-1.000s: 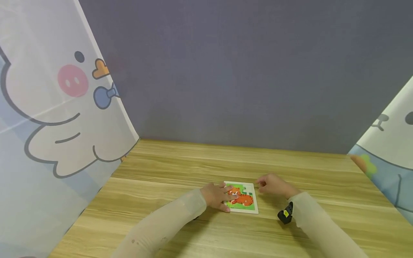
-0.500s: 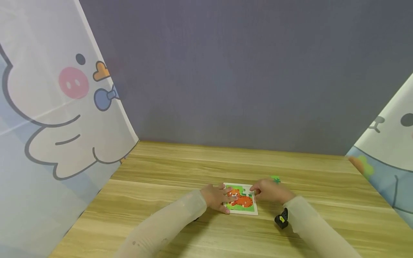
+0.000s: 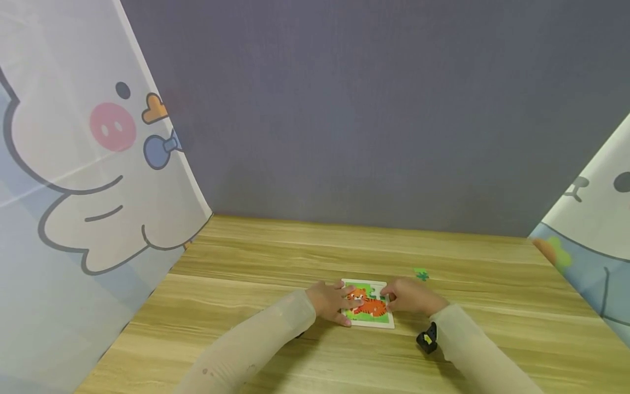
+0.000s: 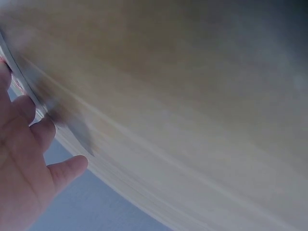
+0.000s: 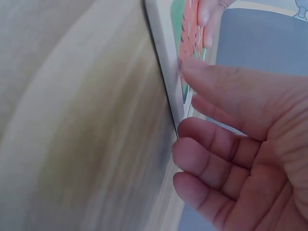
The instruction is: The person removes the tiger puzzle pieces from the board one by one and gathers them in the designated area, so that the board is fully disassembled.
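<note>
A square jigsaw puzzle (image 3: pixel 366 317) with an orange tiger on green lies in its white frame; its upper right corner shows bare white. My left hand (image 3: pixel 328 300) rests on the puzzle's left side with its fingers spread. At the right edge my right hand (image 3: pixel 410 295) has its thumb and index finger on the puzzle. In the right wrist view the right hand's thumb (image 5: pixel 199 72) touches the picture, and the other fingers curl beside the frame; whether they pinch a piece cannot be seen. A loose green puzzle piece (image 3: pixel 421 274) lies on the table beyond the right hand.
The wood-grain table (image 3: pixel 275 246) extends around the puzzle. A grey panel (image 3: pixel 344 115) stands at the back, with cartoon-printed sheets on the left (image 3: pixel 88 219) and right (image 3: pixel 605 230). A black strap device (image 3: pixel 427 338) hangs at the right wrist.
My right hand has moved left from beside the puzzle onto its right edge, uncovering the loose green piece. The left hand has stayed on the puzzle.
</note>
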`<state>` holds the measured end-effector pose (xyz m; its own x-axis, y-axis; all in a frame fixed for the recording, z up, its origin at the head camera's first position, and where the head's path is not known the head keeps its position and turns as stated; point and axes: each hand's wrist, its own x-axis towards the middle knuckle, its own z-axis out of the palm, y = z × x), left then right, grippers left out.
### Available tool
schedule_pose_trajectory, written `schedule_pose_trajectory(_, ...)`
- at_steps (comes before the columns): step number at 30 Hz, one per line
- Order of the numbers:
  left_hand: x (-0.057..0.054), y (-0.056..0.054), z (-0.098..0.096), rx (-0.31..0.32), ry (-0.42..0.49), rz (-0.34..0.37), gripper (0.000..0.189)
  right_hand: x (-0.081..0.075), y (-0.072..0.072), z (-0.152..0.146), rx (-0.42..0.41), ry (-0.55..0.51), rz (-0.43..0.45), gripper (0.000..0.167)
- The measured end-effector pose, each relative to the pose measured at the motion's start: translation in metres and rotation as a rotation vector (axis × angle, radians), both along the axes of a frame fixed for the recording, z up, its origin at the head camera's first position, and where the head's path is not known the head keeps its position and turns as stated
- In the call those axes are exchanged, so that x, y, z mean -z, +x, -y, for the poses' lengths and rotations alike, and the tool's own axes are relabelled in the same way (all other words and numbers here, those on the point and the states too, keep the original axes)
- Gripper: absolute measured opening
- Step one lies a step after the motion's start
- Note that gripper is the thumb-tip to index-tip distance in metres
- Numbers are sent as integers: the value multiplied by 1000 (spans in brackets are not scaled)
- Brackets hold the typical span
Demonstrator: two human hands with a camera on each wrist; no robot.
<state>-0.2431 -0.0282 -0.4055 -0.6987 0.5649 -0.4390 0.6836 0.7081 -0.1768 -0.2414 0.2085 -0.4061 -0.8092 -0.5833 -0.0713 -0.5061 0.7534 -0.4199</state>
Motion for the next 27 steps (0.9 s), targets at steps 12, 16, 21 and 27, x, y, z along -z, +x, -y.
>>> schedule_pose_trajectory(12, -5, -1, -4, -9, -31, 13, 68, 3, -2, 1, 11, -4, 33, 22)
schedule_pose_trajectory(16, -4, -2, -5, 1, -41, 6, 67, 3, -5, 1, -5, -15, 48, 6)
schedule_pose_trajectory(21, -4, -2, -4, -8, -44, 4, 68, 1, -7, 3, -2, -14, 66, 15)
schedule_pose_trajectory(27, -3, -2, -3, -22, -34, 26, 69, -1, -6, 4, 35, -8, 83, 15)
